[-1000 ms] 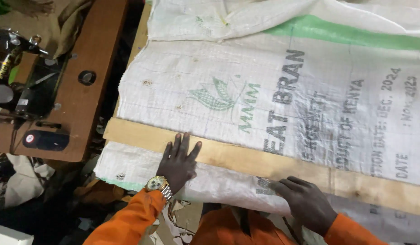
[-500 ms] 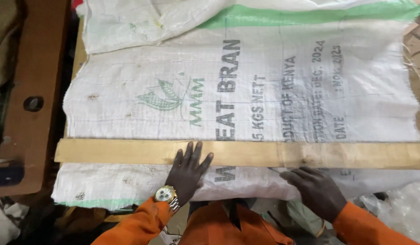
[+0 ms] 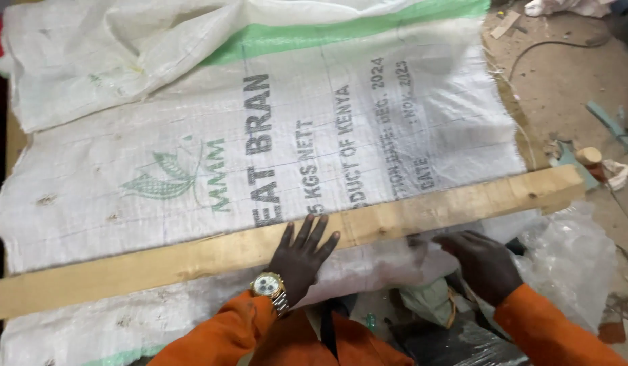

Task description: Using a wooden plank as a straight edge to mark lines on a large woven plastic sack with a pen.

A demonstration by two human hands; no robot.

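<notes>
A long wooden plank [image 3: 158,261] lies across a white woven sack [image 3: 192,156] with a green stripe and printed lettering, spread flat on a table. My left hand [image 3: 300,254] presses flat on the plank near its middle, fingers spread, a gold wristwatch on the wrist. My right hand [image 3: 480,261] rests palm down on the sack's near edge just below the plank, fingers curled onto the fabric; whether it pinches the fabric I cannot tell. Both sleeves are orange.
A second white sack [image 3: 110,47] lies crumpled at the far left. To the right is a dirt floor [image 3: 572,74] with wood scraps, a cable and a small wooden spool [image 3: 589,157]. Clear plastic sheeting [image 3: 565,257] bunches at the near right.
The view has swung to the right: the sewing machine table at the left has left the view and the plank's right end and floor now show. My hands stay on plank and sack.
</notes>
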